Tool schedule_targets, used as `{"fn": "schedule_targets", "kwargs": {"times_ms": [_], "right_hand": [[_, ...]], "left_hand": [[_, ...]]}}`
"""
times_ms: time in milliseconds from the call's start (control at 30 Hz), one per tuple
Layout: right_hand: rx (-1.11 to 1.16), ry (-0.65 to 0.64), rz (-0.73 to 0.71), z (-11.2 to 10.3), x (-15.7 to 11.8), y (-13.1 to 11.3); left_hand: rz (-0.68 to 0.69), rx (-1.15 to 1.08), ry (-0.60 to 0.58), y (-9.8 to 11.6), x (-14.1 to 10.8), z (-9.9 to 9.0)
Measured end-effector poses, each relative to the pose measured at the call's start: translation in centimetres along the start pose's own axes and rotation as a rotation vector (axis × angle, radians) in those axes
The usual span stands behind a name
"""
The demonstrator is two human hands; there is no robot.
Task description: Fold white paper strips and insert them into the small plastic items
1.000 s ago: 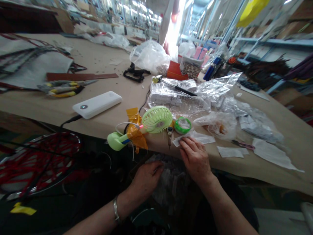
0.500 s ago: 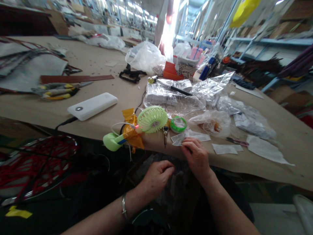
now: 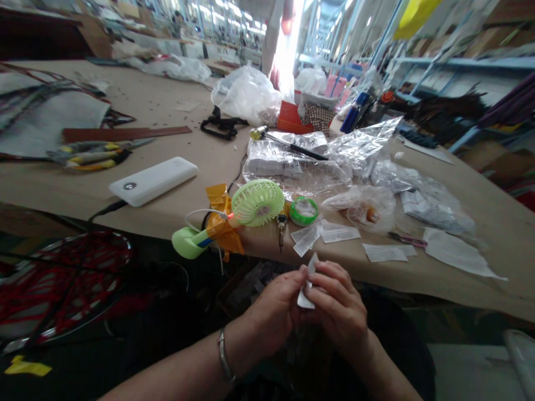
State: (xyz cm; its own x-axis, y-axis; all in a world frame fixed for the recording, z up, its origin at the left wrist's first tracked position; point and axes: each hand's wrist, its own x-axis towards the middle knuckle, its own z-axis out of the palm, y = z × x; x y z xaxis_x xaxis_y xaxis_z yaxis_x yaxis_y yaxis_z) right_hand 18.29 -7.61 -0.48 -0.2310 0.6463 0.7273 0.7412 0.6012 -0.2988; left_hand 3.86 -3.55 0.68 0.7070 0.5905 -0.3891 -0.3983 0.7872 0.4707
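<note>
In front of the table edge, a small white paper slip (image 3: 307, 298) is pinched between my two hands. My left hand (image 3: 273, 306) wears a silver bangle at the wrist and presses its thumb on the slip. My right hand (image 3: 340, 303) curls its fingers round the slip's other side. Just beyond, more printed white slips (image 3: 339, 233) lie on the table near the edge. A green round tin (image 3: 304, 211) of pale material sits behind them. Left of it, a soldering iron (image 3: 281, 228) points its tip towards me beside a light green fan (image 3: 258, 203).
Orange tape (image 3: 224, 223) holds the fan at the table edge. Further left lie a white power bank (image 3: 154, 181) and several pliers (image 3: 98, 155). A hammer (image 3: 288, 143) rests on plastic-wrapped bundles (image 3: 276, 161). Pink-handled scissors or tweezers (image 3: 412, 240) lie at right beside a white sheet (image 3: 457, 253).
My right hand has drawn back from the slips on the table with one slip and come down to my left hand. Both hands now hold it together.
</note>
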Motion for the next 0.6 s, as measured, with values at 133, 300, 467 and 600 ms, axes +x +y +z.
{"fn": "schedule_targets", "kwargs": {"times_ms": [133, 300, 467, 600], "right_hand": [[0.004, -0.093, 0.002, -0.7, -0.9, -0.8], [0.084, -0.135, -0.058, -0.7, 0.1, 0.0], [0.123, -0.246, -0.117, -0.1, 0.5, -1.0], [0.051, -0.233, -0.061, -0.9, 0.6, -0.1]], "left_hand": [[0.023, -0.048, 0.073, -0.2, 0.4, 0.1], [-0.008, -0.012, 0.115, -0.4, 0.7, -0.2], [-0.021, -0.012, 0.126, -0.7, 1.0, -0.3], [-0.026, 0.049, 0.172, -1.2, 1.0, -0.9]]}}
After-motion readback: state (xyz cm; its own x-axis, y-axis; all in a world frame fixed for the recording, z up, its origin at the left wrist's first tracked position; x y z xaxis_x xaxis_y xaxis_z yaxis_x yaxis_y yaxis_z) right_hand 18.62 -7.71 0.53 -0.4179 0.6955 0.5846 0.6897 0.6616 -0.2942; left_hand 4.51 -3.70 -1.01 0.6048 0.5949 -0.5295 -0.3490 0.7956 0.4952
